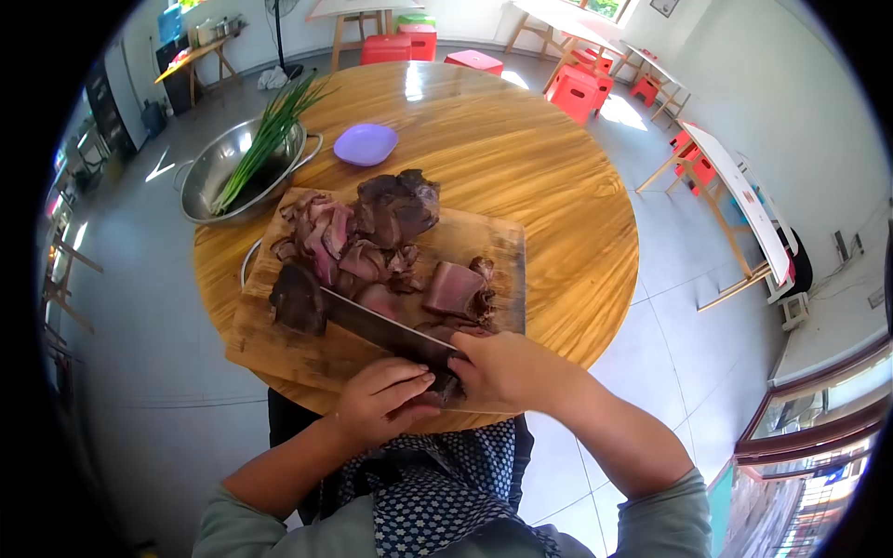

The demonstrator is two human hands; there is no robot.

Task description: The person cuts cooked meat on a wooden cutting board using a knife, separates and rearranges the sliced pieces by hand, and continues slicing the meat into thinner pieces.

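My right hand (507, 367) is closed on the handle end of a broad kitchen knife (391, 328), whose blade points left across the wooden cutting board (488, 240). Beside the blade, near the board's front edge, my left hand (379, 400) has its fingers bent and pressed on a dark piece of meat (448, 387), partly hidden by both hands. Sliced reddish meat (324, 232) is heaped at the back left of the board. A dark chunk (298, 299) lies by the knife's tip, and a thick cut piece (454, 288) sits to the right.
The board rests on a round wooden table (558, 205). Behind it are a metal basin (200, 191) holding green onions (265, 139) and a purple plate (366, 145). Red stools (574, 91) and white-topped tables (744, 200) stand farther off.
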